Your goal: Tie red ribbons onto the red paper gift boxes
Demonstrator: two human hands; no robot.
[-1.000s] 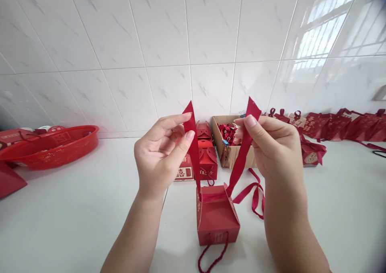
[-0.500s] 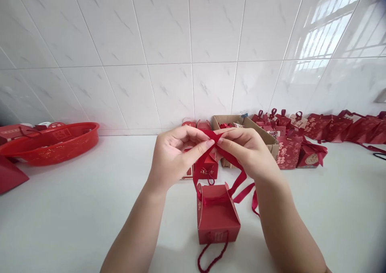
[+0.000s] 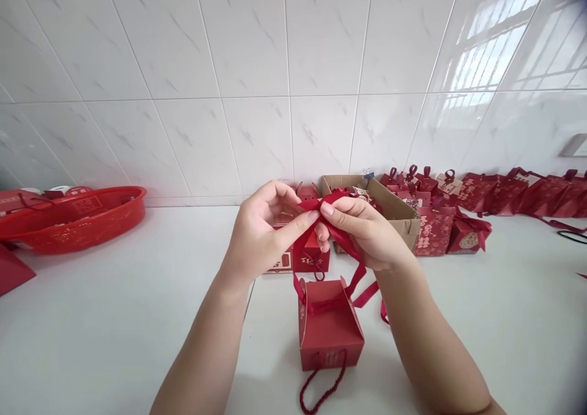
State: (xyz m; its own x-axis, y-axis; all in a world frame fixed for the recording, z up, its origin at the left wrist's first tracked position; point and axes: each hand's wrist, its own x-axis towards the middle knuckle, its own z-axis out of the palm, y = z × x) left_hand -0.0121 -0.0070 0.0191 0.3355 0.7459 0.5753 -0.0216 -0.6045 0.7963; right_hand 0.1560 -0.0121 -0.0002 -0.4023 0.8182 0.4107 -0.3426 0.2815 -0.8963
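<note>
A small red gift box (image 3: 331,326) stands on the white counter in front of me, its twisted cord handle lying toward me. A red satin ribbon (image 3: 355,280) runs through the top of the box and rises to my fingers. My left hand (image 3: 266,228) pinches the ribbon between thumb and forefinger. Close beside it, my right hand (image 3: 362,228) pinches the crossed part of the ribbon, thumb on top. Fingertips cover part of the crossing. A loose ribbon tail hangs to the right, partly behind my right forearm.
An open cardboard box (image 3: 403,222) holding red items stands behind my hands. Several red gift boxes (image 3: 435,228) line the wall to the right. At far left sits a red plastic basin (image 3: 92,225) with red items inside. White tiles (image 3: 257,140) back the counter.
Both hands have shifted slightly, the right one moving left and turning. The ribbon at the fingertips is now bunched in a fold. The gift box has stayed in place.
</note>
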